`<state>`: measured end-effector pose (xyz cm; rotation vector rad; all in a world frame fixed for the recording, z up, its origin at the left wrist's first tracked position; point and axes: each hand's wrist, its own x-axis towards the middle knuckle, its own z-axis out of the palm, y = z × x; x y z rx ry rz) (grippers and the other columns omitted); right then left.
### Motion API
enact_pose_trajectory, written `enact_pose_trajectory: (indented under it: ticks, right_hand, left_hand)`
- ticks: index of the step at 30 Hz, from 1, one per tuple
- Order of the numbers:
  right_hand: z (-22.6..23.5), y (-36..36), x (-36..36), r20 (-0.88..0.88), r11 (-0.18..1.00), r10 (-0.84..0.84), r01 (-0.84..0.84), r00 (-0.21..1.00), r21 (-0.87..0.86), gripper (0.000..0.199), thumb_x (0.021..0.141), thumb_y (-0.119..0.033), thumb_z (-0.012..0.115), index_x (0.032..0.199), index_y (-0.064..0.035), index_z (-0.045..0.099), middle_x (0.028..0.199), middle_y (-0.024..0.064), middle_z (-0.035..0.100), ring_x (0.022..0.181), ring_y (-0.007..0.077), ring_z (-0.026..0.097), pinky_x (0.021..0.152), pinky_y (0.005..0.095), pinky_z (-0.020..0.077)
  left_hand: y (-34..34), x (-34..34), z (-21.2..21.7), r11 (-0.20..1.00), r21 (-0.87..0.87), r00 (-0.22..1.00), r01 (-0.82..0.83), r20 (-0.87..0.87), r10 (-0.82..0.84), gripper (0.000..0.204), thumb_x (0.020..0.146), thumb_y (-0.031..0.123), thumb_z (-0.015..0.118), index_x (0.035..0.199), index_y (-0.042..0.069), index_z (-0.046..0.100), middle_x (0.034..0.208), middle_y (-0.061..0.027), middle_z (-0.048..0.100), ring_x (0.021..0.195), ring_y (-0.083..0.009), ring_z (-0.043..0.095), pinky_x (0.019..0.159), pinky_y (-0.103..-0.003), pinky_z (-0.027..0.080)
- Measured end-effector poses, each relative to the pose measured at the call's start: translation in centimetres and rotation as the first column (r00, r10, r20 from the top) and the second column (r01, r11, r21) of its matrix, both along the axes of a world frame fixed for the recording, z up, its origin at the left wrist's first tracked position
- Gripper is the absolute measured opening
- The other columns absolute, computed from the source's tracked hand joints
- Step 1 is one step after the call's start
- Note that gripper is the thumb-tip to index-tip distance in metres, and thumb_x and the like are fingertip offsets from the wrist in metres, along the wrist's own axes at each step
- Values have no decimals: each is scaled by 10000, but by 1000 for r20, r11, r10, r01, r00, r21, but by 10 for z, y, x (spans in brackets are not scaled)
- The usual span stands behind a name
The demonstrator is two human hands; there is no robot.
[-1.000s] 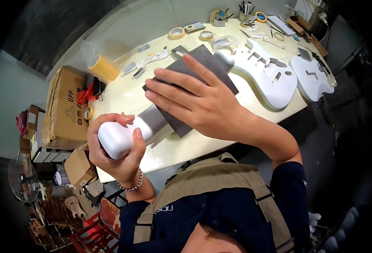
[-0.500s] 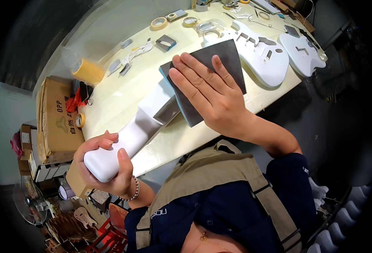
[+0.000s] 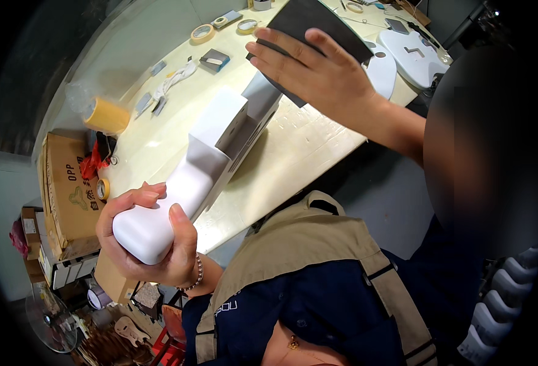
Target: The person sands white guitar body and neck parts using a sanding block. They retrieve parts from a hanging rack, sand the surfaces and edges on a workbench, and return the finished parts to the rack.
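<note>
A white guitar body is seen almost edge-on, slanting from lower left up toward the table. My left hand is wrapped round its rounded near end, thumb on one side and fingers on the other. Past a squarish notch, its far part runs up under a dark grey sanding sheet. Flat across that sheet lies my right hand, fingers stretched over its top and fingertips near its left edge; the thumb is hidden. Whether the sheet touches the body there, I cannot tell.
A pale table carries white guitar bodies at the far right. Farther left are a tape roll, a small sanding block, a white rag and a yellow roll. A cardboard box stands at the left.
My right hand has moved away and up with the sanding sheet, uncovering more of the guitar body's notched middle. My left hand keeps its hold; the view has shifted slightly.
</note>
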<state>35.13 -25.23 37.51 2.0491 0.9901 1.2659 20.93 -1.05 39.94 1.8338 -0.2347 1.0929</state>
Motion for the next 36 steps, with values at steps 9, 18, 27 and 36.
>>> enact_pose_trajectory:
  ticks: [9, 18, 27, 36]
  right_hand:
    - [-47, 34, -22, -459, 839, 387, -99, 799, 535, 458, 833, -109, 456, 1289, -122, 489, 1328, 9, 504, 1294, 138, 396, 1125, 434, 172]
    - [84, -26, 21, -286, 902, -149, 249, 946, 353, 738, 781, -402, 636, 1396, -124, 336, 1459, 155, 282, 1365, 341, 190, 1073, 583, 117]
    - [0, -26, 44, -745, 714, 605, 223, 282, 664, 797, 706, 147, 439, 1420, -190, 332, 1405, 124, 403, 1312, 290, 363, 1102, 388, 258]
    - [-42, 89, -5, -85, 129, 986, 337, -141, 933, 855, 637, -277, 783, 1377, -126, 382, 1358, 110, 439, 1225, 308, 434, 1068, 401, 276]
  left_hand:
    - [9, 11, 0, 994, 42, 994, 102, 45, -104, 437, 628, -46, 636, 1034, -68, 476, 765, -132, 572, 730, -216, 601, 712, -339, 518]
    - [24, 6, 0, 999, 33, 998, -31, 50, 30, 417, 623, -39, 636, 1014, -54, 491, 773, -120, 583, 708, -211, 612, 707, -339, 523]
    - [51, -8, -12, 998, -51, 998, 36, 58, -33, 438, 630, -49, 607, 1047, -33, 474, 797, -120, 567, 711, -226, 609, 716, -362, 517]
    - [118, -44, -50, 977, -197, 993, -80, 69, 96, 468, 667, 117, 567, 1107, 14, 446, 880, -133, 503, 778, -261, 565, 813, -407, 479]
